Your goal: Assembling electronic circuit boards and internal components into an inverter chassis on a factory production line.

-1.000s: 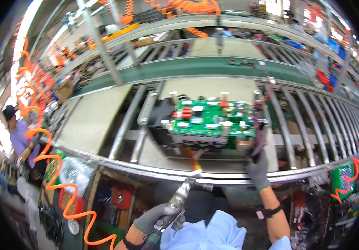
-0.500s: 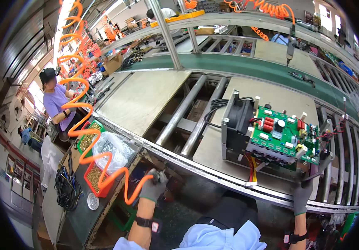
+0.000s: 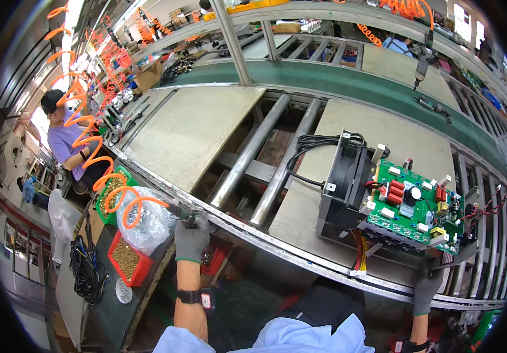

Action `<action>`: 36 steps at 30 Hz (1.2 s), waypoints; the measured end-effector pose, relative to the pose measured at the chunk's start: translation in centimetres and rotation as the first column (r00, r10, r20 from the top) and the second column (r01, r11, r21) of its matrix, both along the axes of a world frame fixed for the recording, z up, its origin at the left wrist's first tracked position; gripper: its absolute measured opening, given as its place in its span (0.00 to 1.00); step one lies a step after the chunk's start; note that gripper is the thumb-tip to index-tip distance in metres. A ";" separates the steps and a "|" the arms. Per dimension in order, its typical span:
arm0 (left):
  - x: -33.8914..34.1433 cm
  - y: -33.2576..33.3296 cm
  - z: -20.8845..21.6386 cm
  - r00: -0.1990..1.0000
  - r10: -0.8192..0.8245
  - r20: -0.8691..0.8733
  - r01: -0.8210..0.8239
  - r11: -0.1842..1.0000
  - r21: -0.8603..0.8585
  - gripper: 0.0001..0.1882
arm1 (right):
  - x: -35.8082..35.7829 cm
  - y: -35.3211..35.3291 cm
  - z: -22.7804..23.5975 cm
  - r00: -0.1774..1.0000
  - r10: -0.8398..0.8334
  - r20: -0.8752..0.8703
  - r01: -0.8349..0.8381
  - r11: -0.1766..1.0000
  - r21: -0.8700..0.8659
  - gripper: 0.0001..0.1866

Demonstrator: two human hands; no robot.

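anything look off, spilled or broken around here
Nothing looks clearly spilled or broken. Two loose ends stand out: the red and yellow wires hang from the unit's front with their white plug free, and a loop of black cable pokes past the panel's left edge.

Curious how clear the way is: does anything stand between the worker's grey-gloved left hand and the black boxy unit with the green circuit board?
Nothing visible stands up between the left hand and the black unit; the long silvery metal rail, a grey steel roller and the pale flat board lie between.
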State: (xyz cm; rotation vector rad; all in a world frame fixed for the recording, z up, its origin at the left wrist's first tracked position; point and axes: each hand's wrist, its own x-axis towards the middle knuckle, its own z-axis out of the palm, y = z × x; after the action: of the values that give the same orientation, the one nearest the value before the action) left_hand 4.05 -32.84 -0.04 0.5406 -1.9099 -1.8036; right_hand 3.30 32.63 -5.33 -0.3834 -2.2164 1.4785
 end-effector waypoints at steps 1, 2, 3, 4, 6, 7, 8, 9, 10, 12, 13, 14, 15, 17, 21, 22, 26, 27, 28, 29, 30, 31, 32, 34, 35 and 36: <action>0.3 1.0 0.6 0.997 0.046 -0.068 -0.023 0.954 0.300 0.11 | 0.1 0.1 -0.2 1.000 -0.007 0.019 0.008 0.999 -0.033 0.23; 0.5 2.1 1.3 0.979 0.102 -0.176 0.008 0.845 0.534 0.15 | 0.2 0.2 -0.3 1.000 -0.004 0.030 0.005 0.999 -0.041 0.24; 1.0 3.5 2.1 0.988 0.125 -0.095 -0.003 0.622 0.783 0.19 | 0.2 0.4 -0.4 0.999 -0.028 0.040 0.028 1.000 -0.003 0.24; 1.2 5.0 2.9 0.994 0.113 -0.009 -0.029 0.331 0.943 0.24 | 0.2 0.4 -0.5 1.000 -0.005 0.020 0.004 0.998 0.057 0.24; 0.9 9.0 4.0 1.000 0.019 0.011 -0.020 0.533 0.846 0.25 | 0.2 0.2 -0.6 0.999 0.039 0.013 -0.038 0.996 -0.080 0.27; 0.3 11.2 4.3 0.998 -0.054 0.039 0.011 0.716 0.698 0.26 | 0.1 0.0 -0.5 0.999 -0.012 0.050 0.017 0.994 -0.107 0.27; -0.6 13.3 4.4 0.978 -0.146 0.147 0.050 0.856 0.514 0.23 | 0.1 -0.2 -0.3 0.996 0.084 -0.020 -0.086 0.991 -0.105 0.25; -0.6 15.2 4.4 0.954 -0.272 0.125 0.228 0.931 0.284 0.19 | 0.1 -0.5 0.0 0.997 0.083 -0.001 -0.082 0.992 -0.093 0.23; -1.8 16.8 4.0 0.937 -0.307 0.166 0.297 0.951 0.083 0.19 | 0.1 -0.9 0.4 0.992 0.114 -0.051 -0.118 0.987 -0.105 0.20; -3.6 18.7 3.5 0.921 -0.318 0.223 0.388 0.778 -0.494 0.22 | 0.3 -1.9 1.4 0.995 0.096 -0.041 -0.103 0.966 -0.238 0.18; -4.5 19.1 3.2 0.940 -0.295 0.170 0.316 0.572 -0.757 0.28 | 0.7 -2.2 2.0 0.993 0.112 -0.034 -0.117 0.925 -0.361 0.19; -5.1 19.7 2.8 0.944 -0.301 0.135 0.271 0.472 -0.839 0.30 | 0.9 -2.5 2.7 0.999 0.045 0.001 -0.044 0.973 -0.228 0.20; -5.7 20.1 2.5 0.949 -0.301 0.096 0.210 0.376 -0.903 0.31 | 0.7 -2.9 3.3 0.997 -0.025 0.069 0.033 0.993 -0.116 0.22; -6.5 20.6 2.0 0.888 -0.444 0.122 0.315 0.392 -0.864 0.26 | 0.9 -3.1 4.5 0.998 -0.029 0.060 0.031 0.999 -0.034 0.25; -7.6 21.2 2.1 0.821 -0.549 0.160 0.385 0.324 -0.864 0.16 | 0.0 -3.6 5.2 0.987 0.002 -0.160 0.022 0.989 0.149 0.28; -8.0 21.4 2.1 0.802 -0.589 0.102 0.341 0.311 -0.887 0.13 | -0.3 -3.3 5.1 0.993 -0.026 -0.112 0.041 0.990 0.134 0.27; -11.3 23.7 1.9 0.857 -0.504 0.110 0.347 0.406 -0.845 0.11 | -3.7 -1.7 4.1 0.991 -0.115 0.074 0.088 0.951 0.297 0.25; -12.4 24.4 1.9 0.870 -0.472 0.145 0.378 0.447 -0.811 0.11 | -4.6 -1.4 4.0 0.992 -0.107 0.070 0.078 0.940 0.333 0.25; -13.1 24.9 2.0 0.875 -0.466 0.133 0.373 0.471 -0.800 0.12 | -5.4 -1.3 3.8 0.999 -0.050 -0.015 0.052 0.962 0.269 0.24; -13.5 25.1 2.2 0.871 -0.461 0.170 0.405 0.477 -0.780 0.12 | -6.1 -1.3 3.8 0.993 -0.012 -0.117 0.037 0.976 0.215 0.23; -13.5 25.2 2.3 0.870 -0.466 0.162 0.403 0.483 -0.777 0.13 | -6.2 -1.2 4.0 0.998 -0.015 -0.062 0.028 0.977 0.210 0.24; -13.6 24.9 2.4 0.863 -0.461 0.206 0.431 0.461 -0.776 0.13 | -6.2 -1.3 4.4 0.999 -0.051 0.003 0.049 0.979 0.199 0.25; -13.2 24.3 2.5 0.840 -0.514 0.174 0.444 0.467 -0.765 0.13 | -5.6 -1.6 4.9 0.994 -0.102 0.036 0.089 0.961 0.260 0.25; -13.5 21.3 2.3 0.878 -0.479 0.017 0.270 0.466 -0.843 0.13 | -3.4 -3.1 5.7 0.988 -0.107 -0.108 0.140 0.921 0.363 0.25; -13.6 19.5 2.0 0.876 -0.469 -0.111 0.105 0.409 -0.906 0.14 | -2.0 -4.3 6.2 0.964 -0.172 -0.203 0.242 0.884 0.399 0.25; -14.1 17.1 1.6 0.947 -0.320 0.025 0.191 0.497 -0.846 0.15 | -0.7 -5.7 6.5 0.966 -0.073 -0.247 0.171 0.898 0.405 0.24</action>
State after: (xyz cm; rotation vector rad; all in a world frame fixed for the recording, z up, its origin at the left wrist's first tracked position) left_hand -10.07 -15.72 1.54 -0.2371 -2.5325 -0.7649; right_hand 2.58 26.96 1.19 -0.1943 -2.2022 0.8875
